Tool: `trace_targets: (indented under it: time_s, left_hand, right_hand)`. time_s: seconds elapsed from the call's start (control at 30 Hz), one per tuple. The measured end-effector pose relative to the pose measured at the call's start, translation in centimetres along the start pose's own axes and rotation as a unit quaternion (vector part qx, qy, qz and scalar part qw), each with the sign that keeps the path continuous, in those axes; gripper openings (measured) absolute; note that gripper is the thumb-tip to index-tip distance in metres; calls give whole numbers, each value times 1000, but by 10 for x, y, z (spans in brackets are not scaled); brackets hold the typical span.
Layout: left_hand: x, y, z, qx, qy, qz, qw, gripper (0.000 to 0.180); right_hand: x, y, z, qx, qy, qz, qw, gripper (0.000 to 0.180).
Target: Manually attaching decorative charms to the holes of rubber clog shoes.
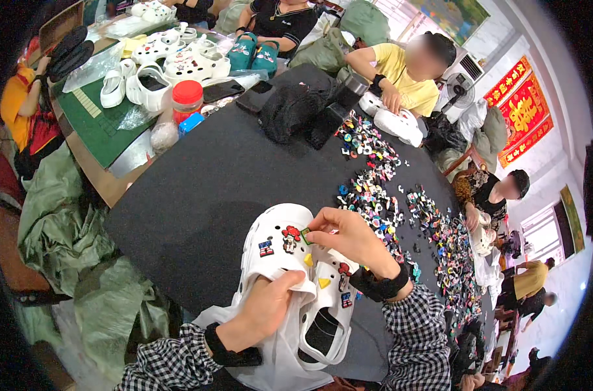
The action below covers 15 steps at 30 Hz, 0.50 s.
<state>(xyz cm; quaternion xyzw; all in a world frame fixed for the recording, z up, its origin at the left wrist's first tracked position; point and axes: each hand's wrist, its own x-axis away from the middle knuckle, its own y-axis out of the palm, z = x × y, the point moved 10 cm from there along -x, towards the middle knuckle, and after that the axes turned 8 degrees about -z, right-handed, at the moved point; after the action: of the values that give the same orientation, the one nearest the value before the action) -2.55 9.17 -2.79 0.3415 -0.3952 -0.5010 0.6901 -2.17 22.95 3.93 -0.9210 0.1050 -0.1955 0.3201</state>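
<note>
A white clog [260, 240] lies toe away from me, with my left hand [265, 316] gripping it. The fingers go into its opening and are hidden; the thumb rests on top. Red and flag-like charms [266, 249] sit in its upper. My right hand [355, 241] pinches a small green charm [305, 236] against the right side of the toe. Beside it, partly under my right hand, lies a second white clog [312, 309] with red, yellow and flag-like charms. A thin white plastic bag [280, 365] hangs around the first clog's heel.
Heaps of colourful loose charms [374, 202] spread along the right of the black table [198, 189]. A black bag [296, 104] and a red-lidded jar [187, 98] stand farther back. White clogs [146, 85] crowd the left table. Across from me, a person in yellow [404, 78] handles white clogs.
</note>
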Motion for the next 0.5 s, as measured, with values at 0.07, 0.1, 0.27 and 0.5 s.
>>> trace_targets:
  time_s: [0.07,0.1,0.27,0.5]
  left_hand:
    - [0,-2,-1,9,2,4,1000,38]
    - [-1,-1,-3,11,-1,2,1000,38]
    - [-2,0,-5,15,-2,5,1000,40]
    - [-3,-4,-6,68,-18,29,997,50]
  right_hand:
    - [-4,2,5,-15,-4,-5,1000,19]
    - [-4,2,8,-30,-6,-5,1000,19]
    - [-5,1,13,-98,27,-54,993,27]
    - [-20,-7,12,-6,7,-60,998,75]
